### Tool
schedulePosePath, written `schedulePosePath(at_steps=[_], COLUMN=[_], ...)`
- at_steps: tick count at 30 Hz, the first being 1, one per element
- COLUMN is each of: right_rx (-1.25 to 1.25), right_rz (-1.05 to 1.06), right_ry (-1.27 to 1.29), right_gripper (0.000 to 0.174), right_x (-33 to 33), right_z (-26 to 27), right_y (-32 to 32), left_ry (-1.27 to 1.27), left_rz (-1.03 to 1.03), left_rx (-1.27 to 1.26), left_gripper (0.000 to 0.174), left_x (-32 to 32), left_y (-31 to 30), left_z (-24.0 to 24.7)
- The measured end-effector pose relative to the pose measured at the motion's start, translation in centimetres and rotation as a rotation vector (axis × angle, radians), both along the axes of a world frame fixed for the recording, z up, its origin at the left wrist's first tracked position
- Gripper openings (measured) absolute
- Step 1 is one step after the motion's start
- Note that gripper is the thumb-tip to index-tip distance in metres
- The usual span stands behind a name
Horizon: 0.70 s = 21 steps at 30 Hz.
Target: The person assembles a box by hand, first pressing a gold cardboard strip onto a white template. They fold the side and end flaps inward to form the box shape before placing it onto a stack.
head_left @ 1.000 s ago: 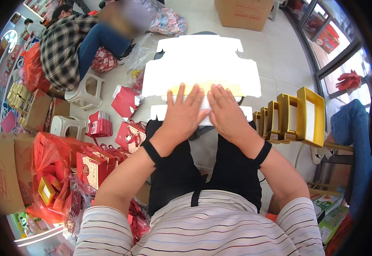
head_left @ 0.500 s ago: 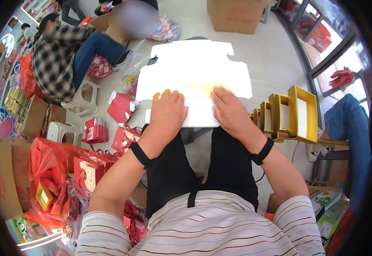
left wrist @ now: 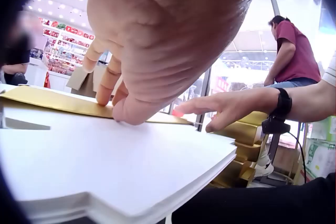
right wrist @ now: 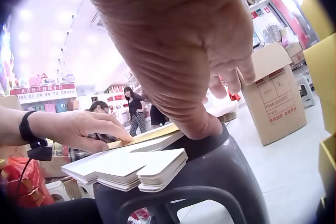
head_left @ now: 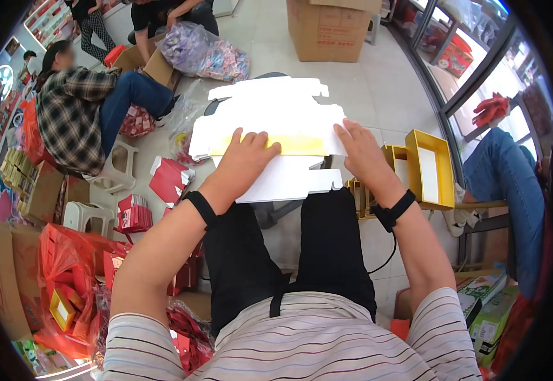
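Note:
A stack of white die-cut card box blanks (head_left: pixel 276 181) lies on a dark stool (right wrist: pixel 239 169) in front of my knees. Along the top blank's fold, a gold strip (left wrist: pixel 63 102) shows raised from the white face. My left hand (head_left: pixel 241 162) rests on this fold left of centre, fingertips and thumb touching the strip and the card beside it. Off the blank's right edge is my right hand (head_left: pixel 365 152), fingers extended and fingertips right at the edge. In the right wrist view its thumb (right wrist: pixel 207 128) overlaps the stool's rim.
Gold box trays (head_left: pixel 432 168) stand at the right. Red gift bags (head_left: pixel 168 181) and a red plastic bag (head_left: pixel 73 273) lie at the left near white stools (head_left: pixel 89 216). A seated person in a plaid shirt (head_left: pixel 76 114) is at the far left; a large carton (head_left: pixel 327 32) stands ahead.
My hands have spread from side by side at the fold's middle. The right hand has shifted to the blank's right edge, while the left has moved outward, then back inward.

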State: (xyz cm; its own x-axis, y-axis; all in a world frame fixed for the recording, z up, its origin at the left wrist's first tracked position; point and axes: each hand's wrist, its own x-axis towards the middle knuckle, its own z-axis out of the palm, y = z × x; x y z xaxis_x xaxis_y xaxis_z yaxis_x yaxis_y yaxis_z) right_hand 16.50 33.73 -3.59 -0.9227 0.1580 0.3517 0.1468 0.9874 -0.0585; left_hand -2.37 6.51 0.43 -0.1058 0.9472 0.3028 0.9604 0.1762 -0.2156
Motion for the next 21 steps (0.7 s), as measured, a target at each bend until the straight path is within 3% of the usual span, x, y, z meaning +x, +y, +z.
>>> schedulePosePath(at_steps=[3, 6, 8, 11, 15, 21], right_rx=[-0.036, -0.061, -0.073, -0.277, -0.301, -0.227], right_rz=[-0.016, 0.039, 0.109, 0.077, 0.013, 0.096], right_ry=[-0.035, -0.003, 0.047, 0.058, -0.014, 0.152], right_gripper=[0.069, 0.066, 0.06, 0.05, 0.047, 0.051], right_x=[0.0, -0.1, -0.4, -1.0, -1.1, 0.3], right_z=[0.6, 1.2, 1.5, 2.8, 4.2, 3.4], right_y=[-0.2, -0.7, -0.6, -1.2, -1.4, -1.5], left_ry=[-0.122, -0.209, -0.157, -0.08, -0.095, -0.064], left_rz=[0.096, 0.096, 0.103, 0.103, 0.137, 0.069], left_rx=[-0.189, -0.102, -0.093, -0.173, -0.26, -0.002], left_gripper=[0.042, 0.039, 0.04, 0.044, 0.048, 0.052], left_x=[-0.9, -2.5, -2.6, -2.7, -2.0, -2.9], left_y=[0.0, 0.1, 0.3, 1.6, 2.0, -0.1], left_z=[0.6, 0.3, 0.2, 0.0, 0.3, -1.2])
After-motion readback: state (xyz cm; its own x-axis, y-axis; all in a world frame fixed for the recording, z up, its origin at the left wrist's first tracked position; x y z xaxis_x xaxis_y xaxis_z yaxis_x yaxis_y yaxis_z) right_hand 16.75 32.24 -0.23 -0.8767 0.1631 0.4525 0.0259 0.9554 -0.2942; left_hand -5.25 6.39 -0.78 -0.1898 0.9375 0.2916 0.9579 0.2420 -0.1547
